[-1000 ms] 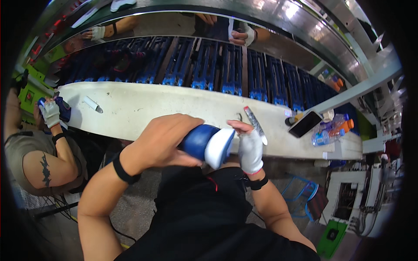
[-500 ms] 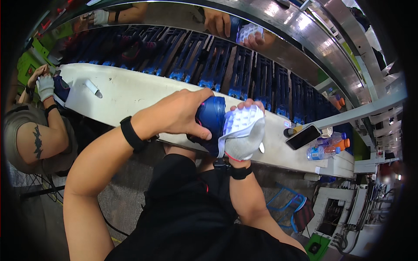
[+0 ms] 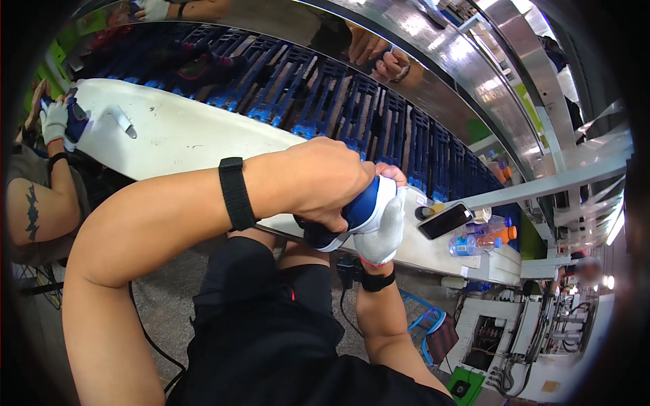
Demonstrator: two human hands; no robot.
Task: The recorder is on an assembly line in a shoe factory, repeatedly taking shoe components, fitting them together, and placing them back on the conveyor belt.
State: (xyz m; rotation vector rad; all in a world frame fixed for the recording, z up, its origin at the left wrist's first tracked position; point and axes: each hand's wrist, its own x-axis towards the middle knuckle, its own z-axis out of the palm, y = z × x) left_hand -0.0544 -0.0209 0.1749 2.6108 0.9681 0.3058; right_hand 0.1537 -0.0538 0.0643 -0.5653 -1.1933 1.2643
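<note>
Between my hands, above the near edge of the white bench, is a blue shoe (image 3: 363, 209) with a white sole. Bare except for a black band at the wrist, my left hand (image 3: 330, 179) is closed over the blue upper and hides much of it. My right hand (image 3: 383, 230) wears a pale glove with the fingertips showing. It wraps round the sole from the right, and its fingertips curl over the far end of the shoe. The sole's tread faces away into the glove and is mostly hidden.
Behind the white bench (image 3: 183, 128) runs a conveyor of blue slats (image 3: 284, 84). On the bench's right lie a phone (image 3: 445, 220) and several bottles (image 3: 463, 245). A white tube (image 3: 124, 122) lies at left, where a co-worker's gloved hand (image 3: 54, 122) holds another blue shoe.
The shoe has turned, so its textured white tread no longer faces up. My left hand has moved right, over the upper, and my left forearm now lies more level across the bench.
</note>
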